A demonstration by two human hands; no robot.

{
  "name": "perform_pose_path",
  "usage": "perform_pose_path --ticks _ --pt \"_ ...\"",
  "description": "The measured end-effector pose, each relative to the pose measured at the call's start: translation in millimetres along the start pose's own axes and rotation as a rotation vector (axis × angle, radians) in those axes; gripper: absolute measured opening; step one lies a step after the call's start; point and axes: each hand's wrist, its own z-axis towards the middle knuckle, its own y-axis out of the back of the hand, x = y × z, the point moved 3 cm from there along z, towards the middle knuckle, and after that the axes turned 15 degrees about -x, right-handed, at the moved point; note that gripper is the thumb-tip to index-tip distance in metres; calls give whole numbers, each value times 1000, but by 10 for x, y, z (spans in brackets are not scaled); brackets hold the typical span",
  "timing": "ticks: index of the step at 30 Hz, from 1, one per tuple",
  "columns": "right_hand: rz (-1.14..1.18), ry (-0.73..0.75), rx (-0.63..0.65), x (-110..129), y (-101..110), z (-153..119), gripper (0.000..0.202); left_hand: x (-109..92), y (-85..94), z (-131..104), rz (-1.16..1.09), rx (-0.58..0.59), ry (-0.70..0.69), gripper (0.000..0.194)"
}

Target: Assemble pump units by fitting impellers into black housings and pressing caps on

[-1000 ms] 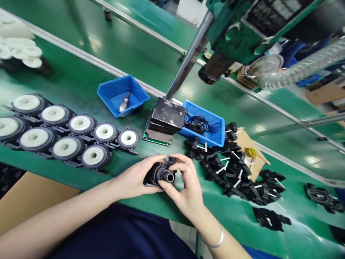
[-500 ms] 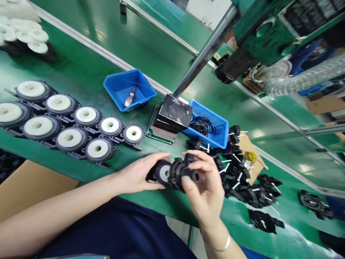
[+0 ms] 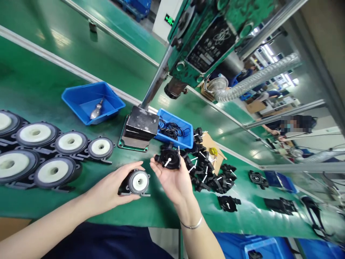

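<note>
A green surface (image 3: 161,216) stretches across the scene at a slant. Above it hangs a green machine (image 3: 207,43), carried on a metal pole (image 3: 156,84) that rises from a black block (image 3: 142,122); the other places here are given from that block. Left of the block, black housings (image 3: 71,142) topped with white discs stand in two rows that run out of view. Right of it, and reaching nearer the person, lies a jumbled pile of black covers (image 3: 205,172) with white pins poking out. One blue bin (image 3: 107,97) sits to the block's left, a second blue bin (image 3: 188,141) close against its right.

Both hands are in front of the block, on the person's side. The left hand (image 3: 109,189) is curled around a single housing (image 3: 139,182), whose long axis runs from the palm out to its white-disc end, facing the person. The right hand (image 3: 174,185), palm up, holds a single cover (image 3: 172,158), closer to the block than the housing is. The cover lies beyond and to the right of the disc end, clearly apart from it. Some right-hand fingers are hidden, so the exact grip is uncertain.

Smallest are a screwdriver (image 3: 96,112) in the left bin, black rings (image 3: 172,130) in the right one, and the held cover's white pin (image 3: 167,162).
</note>
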Motion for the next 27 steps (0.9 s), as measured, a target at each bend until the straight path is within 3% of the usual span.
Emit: perform_pose_path --ticks 4,6,9,12,20,27 --pt "-46 14 1 -22 28 3 50 9 -11 16 1 -1 4 79" --pt "-151 198 17 -1 29 -33 39 -7 -6 25 2 -2 2 79" --pt "-392 598 128 48 -20 -151 17 -35 10 37 12 3 -2 78" --pt "-611 823 262 41 -85 -228 11 -49 23 46 20 7 7 78" --pt "-943 1022 264 -16 -70 -187 16 -62 25 68 2 7 25 77" --pt "-1183 1263 365 -36 -113 -338 28 -82 36 83 -17 21 23 75"
